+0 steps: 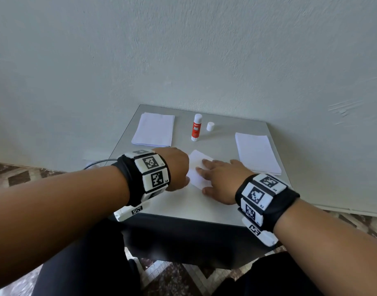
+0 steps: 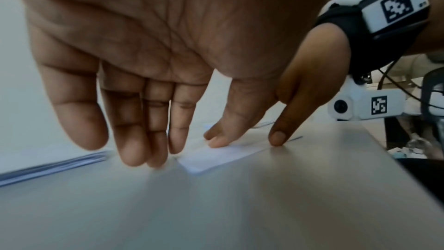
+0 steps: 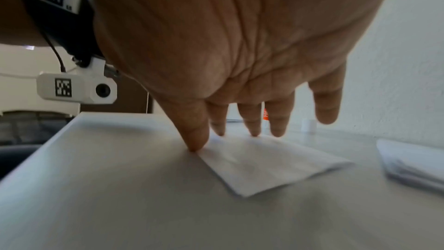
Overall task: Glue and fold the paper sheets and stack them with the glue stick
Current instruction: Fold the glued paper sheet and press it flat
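- Two hands work at a folded sheet of paper [image 1: 197, 169] that lies flat in the middle of the grey table [image 1: 183, 201], nearer the front edge than the back.
- Right hand [image 1: 221, 180]: fingers straight and spread, palm down, fingertips and thumb pressing on the folded sheet; it grips nothing.
- Left hand [image 1: 174, 167]: fingers loosely extended and pointing down at the sheet's left edge, holding nothing. In the left wrist view the fingertips [image 2: 144, 151] are at the tabletop just beside the sheet's corner; whether they touch the paper I cannot tell.
- Glue stick [image 1: 196, 127] stands upright at the far middle of the table, uncapped, with its white cap [image 1: 210, 126] just to its right.
- One stack of paper [image 1: 154, 129] lies at the far left, another stack [image 1: 257, 152] at the right, both apart from the folded sheet.
- Both wrists wear black bands with black-and-white marker tiles [image 1: 150, 163].
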